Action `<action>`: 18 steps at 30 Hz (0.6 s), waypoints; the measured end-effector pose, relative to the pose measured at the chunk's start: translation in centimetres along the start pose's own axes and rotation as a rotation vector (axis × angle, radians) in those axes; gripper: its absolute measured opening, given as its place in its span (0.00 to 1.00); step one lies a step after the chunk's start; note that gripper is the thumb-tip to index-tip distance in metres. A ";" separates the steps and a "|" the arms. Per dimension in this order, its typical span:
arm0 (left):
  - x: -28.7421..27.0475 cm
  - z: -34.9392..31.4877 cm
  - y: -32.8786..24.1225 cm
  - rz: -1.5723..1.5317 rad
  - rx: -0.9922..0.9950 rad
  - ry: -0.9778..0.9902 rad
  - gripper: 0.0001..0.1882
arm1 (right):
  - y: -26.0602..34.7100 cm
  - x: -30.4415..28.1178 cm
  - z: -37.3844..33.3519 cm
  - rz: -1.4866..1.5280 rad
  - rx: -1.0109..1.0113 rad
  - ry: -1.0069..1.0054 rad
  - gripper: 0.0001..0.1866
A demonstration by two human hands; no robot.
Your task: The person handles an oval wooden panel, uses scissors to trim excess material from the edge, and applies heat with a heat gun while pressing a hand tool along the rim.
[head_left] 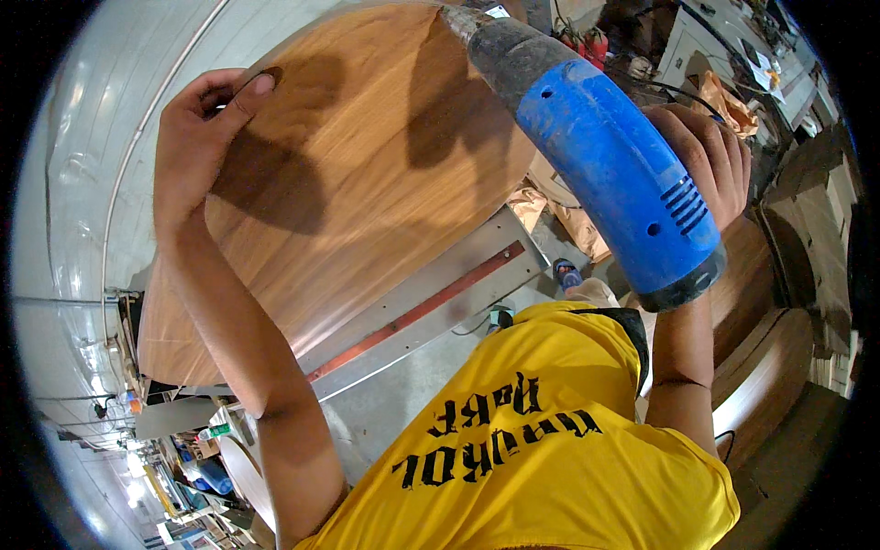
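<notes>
Currently: heat gun (610, 165) in the right hand (701, 151), nozzle near the wood-grain panel's rim

From my end of the feed, I see the panel (394, 192), broad and rounded, filling the upper middle of the view. The blue heat gun slants over its right side, with the dark, worn front section reaching up and left so that the nozzle (456, 26) sits by the panel's far edge; I cannot tell whether they touch.

I have the right hand curled behind the gun's body, gripping it, though the body blocks my view of the handle. I read the left hand (206, 128) as partly closed at the panel's upper-left rim, thumb over the edge and fingers bent beside it; I cannot tell whether it clasps the panel. Its forearm crosses above the wood, and dark shadows fall across the grain.

Below the panel I make out a metal bar (486, 289) with a red strip (417, 312) along it. A yellow shirt (550, 440) with black lettering takes up the lower middle, and a sandalled foot (567, 274) shows beyond it. To the right I see crumpled brown paper (724, 103) and cardboard (816, 206).
</notes>
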State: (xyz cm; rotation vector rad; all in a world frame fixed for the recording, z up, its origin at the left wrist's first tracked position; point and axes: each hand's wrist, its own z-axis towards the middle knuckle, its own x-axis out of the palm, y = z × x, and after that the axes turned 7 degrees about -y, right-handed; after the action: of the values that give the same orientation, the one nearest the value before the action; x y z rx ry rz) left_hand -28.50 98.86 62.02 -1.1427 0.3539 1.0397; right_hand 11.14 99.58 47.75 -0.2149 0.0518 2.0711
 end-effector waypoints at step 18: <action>0.4 -0.9 -0.7 0.019 0.029 -0.040 0.22 | 1.7 0.7 2.4 0.147 -0.047 -0.081 0.13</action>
State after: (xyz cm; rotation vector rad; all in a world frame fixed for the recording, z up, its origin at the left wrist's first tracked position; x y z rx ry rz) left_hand -27.45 98.26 61.74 -1.0930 0.3482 1.0696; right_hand 9.01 99.62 49.93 -0.1601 -0.0318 2.2272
